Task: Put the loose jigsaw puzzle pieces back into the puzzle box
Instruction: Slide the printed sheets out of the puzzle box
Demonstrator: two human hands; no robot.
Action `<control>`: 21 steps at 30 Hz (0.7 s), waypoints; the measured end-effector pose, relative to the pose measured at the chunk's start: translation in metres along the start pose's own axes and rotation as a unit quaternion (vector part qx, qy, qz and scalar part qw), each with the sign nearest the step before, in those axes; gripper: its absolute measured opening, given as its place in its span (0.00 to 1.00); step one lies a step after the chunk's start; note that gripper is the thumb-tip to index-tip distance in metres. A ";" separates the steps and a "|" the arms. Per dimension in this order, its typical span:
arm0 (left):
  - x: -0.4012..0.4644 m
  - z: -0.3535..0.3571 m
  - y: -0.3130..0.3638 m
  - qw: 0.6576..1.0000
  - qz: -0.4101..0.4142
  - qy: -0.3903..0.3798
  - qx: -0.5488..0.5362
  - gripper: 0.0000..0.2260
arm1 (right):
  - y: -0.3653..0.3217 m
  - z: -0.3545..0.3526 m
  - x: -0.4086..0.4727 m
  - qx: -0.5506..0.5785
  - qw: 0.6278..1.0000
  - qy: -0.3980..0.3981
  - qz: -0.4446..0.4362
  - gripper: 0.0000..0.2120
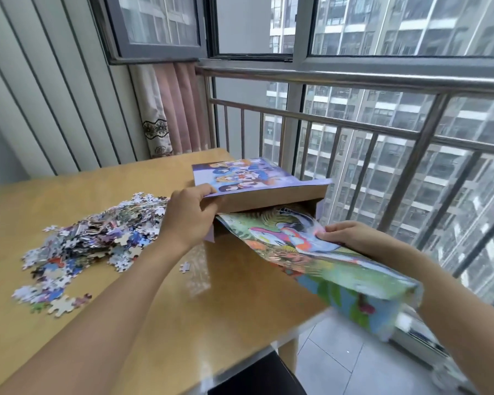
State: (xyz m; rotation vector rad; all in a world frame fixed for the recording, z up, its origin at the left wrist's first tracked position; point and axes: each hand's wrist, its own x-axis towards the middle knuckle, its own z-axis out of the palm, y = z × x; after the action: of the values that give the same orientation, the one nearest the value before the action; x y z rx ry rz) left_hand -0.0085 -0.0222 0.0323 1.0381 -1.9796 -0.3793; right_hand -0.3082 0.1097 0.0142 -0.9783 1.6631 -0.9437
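A heap of loose jigsaw pieces (97,235) lies on the left half of the wooden table (211,309). At the table's far right corner a box lid with a cartoon picture (248,175) is tilted up, and my left hand (191,215) grips its near edge. Under the lid, a second box with a bright parrot picture (325,266) sticks out past the table's right edge. My right hand (351,235) holds its top side, fingers pressed on the picture. One stray piece (184,267) lies near my left forearm.
A metal railing (354,129) and windows stand right behind the boxes. A pink curtain (177,109) hangs in the far corner. Several stray pieces (60,305) lie near the table's left front. A dark chair seat (257,377) shows below the table's front edge.
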 end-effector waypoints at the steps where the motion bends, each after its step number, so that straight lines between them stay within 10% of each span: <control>1: 0.000 -0.001 -0.001 1.000 -0.002 0.000 -0.003 0.05 | -0.001 0.000 0.000 0.008 1.000 0.012 0.008 0.10; 14: -0.015 0.003 0.005 0.999 0.022 -0.040 0.001 0.04 | -0.007 0.049 0.013 0.172 0.967 0.185 -0.020 0.14; 21: -0.027 0.013 -0.002 0.998 0.024 -0.049 0.011 0.05 | -0.004 0.051 0.002 0.280 0.958 0.029 0.051 0.19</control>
State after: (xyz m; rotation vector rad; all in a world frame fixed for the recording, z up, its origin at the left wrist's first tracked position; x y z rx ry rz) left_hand -0.0095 -0.0042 0.0087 1.0003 -2.0963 -0.3888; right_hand -0.2588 0.0988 0.0045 -0.4802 1.3565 -1.2875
